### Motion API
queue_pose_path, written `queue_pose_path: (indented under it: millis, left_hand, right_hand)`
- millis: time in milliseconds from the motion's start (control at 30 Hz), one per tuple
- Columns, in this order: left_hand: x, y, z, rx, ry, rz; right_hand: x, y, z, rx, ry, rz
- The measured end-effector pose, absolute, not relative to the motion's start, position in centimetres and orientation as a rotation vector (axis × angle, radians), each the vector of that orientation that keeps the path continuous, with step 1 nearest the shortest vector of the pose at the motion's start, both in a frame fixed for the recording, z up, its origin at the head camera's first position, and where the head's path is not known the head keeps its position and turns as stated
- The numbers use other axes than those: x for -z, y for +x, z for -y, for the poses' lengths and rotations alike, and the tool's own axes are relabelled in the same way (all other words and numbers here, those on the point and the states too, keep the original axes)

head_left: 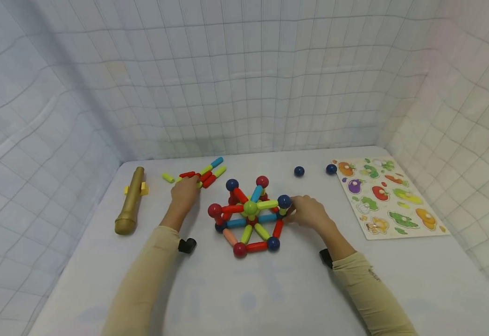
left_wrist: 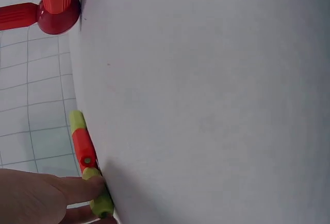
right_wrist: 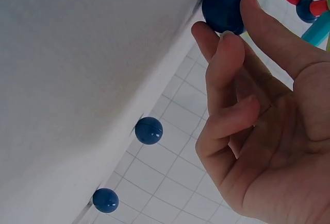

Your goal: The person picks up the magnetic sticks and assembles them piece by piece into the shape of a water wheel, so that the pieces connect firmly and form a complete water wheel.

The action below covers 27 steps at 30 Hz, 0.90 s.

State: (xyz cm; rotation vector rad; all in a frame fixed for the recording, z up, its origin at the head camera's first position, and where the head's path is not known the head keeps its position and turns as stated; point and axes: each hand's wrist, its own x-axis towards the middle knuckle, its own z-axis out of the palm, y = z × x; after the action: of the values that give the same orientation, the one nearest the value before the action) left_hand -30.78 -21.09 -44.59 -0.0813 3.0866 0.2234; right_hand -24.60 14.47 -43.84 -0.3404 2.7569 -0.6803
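Note:
A magnetic rod-and-ball structure (head_left: 232,223) of red, blue and yellow-green rods and red, blue and green balls stands mid-table. At its right side my right hand (head_left: 309,213) pinches a dark blue ball (right_wrist: 223,9) between thumb and fingertips; a red rod joins that ball. My left hand (head_left: 184,192) is at the loose rods (head_left: 206,176), left of and behind the structure. Its thumb and fingers pinch a yellow-green rod (left_wrist: 102,203). A red rod (left_wrist: 83,147) lies just beyond those fingers, partly behind the hand in the head view.
Two loose blue balls (head_left: 299,171) lie at the back right. Beside them is a vegetable puzzle board (head_left: 364,230). A gold tube-like object (head_left: 131,200) lies on the left with a yellow piece (head_left: 144,188) by it. Tiled, cloth-like walls (head_left: 244,93) enclose the white table (head_left: 244,298).

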Motion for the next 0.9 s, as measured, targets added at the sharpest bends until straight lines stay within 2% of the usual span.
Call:
queue_pose_path:
  millis: [267, 333, 567, 900]
  left_hand:
    - [44.1, -29.5, 21.9, -0.088, -0.025, -3.056]
    - [43.3, -29.0, 22.1, -0.252, -0.028, -3.033]
    - [39.0, -26.9, 20.9, -1.334, -0.023, -2.579]
    - [37.6, -25.2, 18.8, -1.331, 0.014, -2.475]
  right_hand:
    - [43.8, -24.7, -14.2, 0.659, -0.36, -2.782]
    - [43.8, -24.7, -14.3, 0.659, -0.364, -2.779]
    - [43.4, -24.7, -14.4, 0.629, -0.363, -2.797]
    - [43.5, -24.5, -14.2, 0.608, -0.375, -2.801]
